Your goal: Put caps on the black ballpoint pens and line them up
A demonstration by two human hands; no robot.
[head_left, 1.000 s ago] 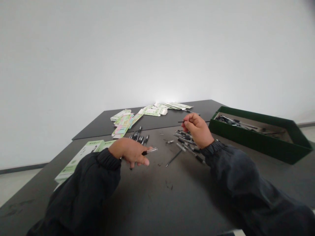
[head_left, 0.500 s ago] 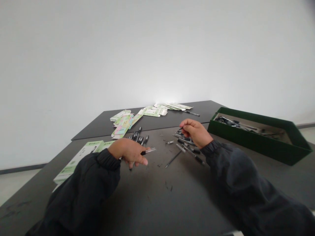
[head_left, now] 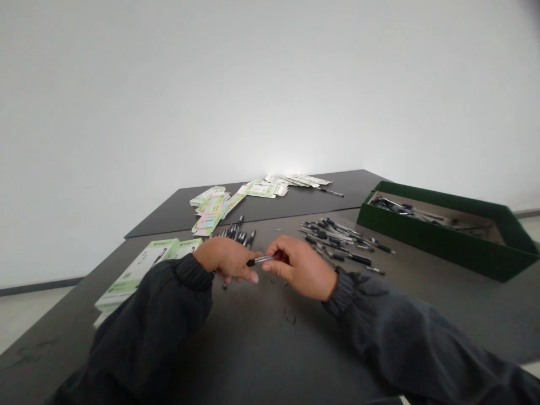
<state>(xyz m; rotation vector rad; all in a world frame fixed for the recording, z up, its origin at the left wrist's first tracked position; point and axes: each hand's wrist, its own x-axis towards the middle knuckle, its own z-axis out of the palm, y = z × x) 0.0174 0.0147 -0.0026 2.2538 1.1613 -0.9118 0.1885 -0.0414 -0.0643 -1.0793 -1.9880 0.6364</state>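
My left hand (head_left: 232, 259) is closed, palm down, around a pen (head_left: 260, 260) with a clear barrel and a black grip; the barrel points right from between the thumb and fingers. A dark tip (head_left: 224, 287) shows under this hand; what it belongs to is hidden. My right hand (head_left: 301, 265) is closed in a pinch at the barrel's right end, and a small dark pen part (head_left: 278, 255) shows partly between its fingers. Just beyond my left hand lies a group of black-capped pens (head_left: 240, 233). Right of my right hand is a loose pile of pens (head_left: 341, 239).
A long green box (head_left: 439, 239) holding pens and pen parts stands at the right. White-and-green cartons (head_left: 141, 267) are stacked at the left. Flattened cartons (head_left: 215, 208) lie at the back, with a single pen (head_left: 331, 192) near them. Small dark scraps (head_left: 289, 318) lie in front.
My right hand has moved left and nearer from the pen pile to the open end of the barrel in my left hand. My left hand has barely moved.
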